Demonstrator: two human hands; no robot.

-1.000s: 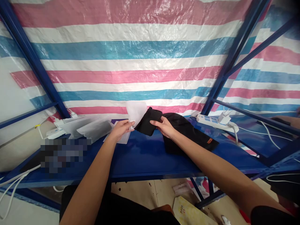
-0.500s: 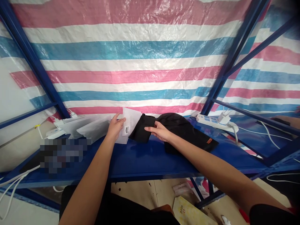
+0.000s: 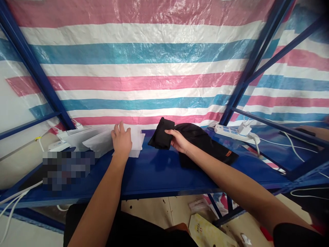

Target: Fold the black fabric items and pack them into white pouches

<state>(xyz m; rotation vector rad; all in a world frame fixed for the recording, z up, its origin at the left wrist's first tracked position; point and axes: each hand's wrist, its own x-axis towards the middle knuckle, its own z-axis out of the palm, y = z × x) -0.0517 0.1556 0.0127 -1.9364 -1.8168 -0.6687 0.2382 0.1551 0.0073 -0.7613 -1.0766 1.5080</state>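
My right hand [image 3: 179, 140] pinches the edge of a folded black garment [image 3: 162, 133] and holds it just over the blue shelf. On the left, my left hand [image 3: 121, 139] lies over a pale frosted plastic bag [image 3: 136, 139], its fingers apart and bent over the bag. More of these bags [image 3: 100, 140] lean and overlap to the left of that hand. Beside my right hand a larger black garment [image 3: 203, 144] with orange lettering near its edge is spread on the shelf.
A blue metal shelf [image 3: 154, 180] spans the view before a striped tarpaulin [image 3: 144, 82]. A white power strip [image 3: 231, 132] with plugs and cables lies at the right. A blurred, pixelated patch covers part of the left side. A yellow box [image 3: 208, 231] is on the floor below.
My left hand has moved left and down, laying the labelled plastic bag onto the others. My right hand has drawn the folded black garment slightly right and up, away from the bag.
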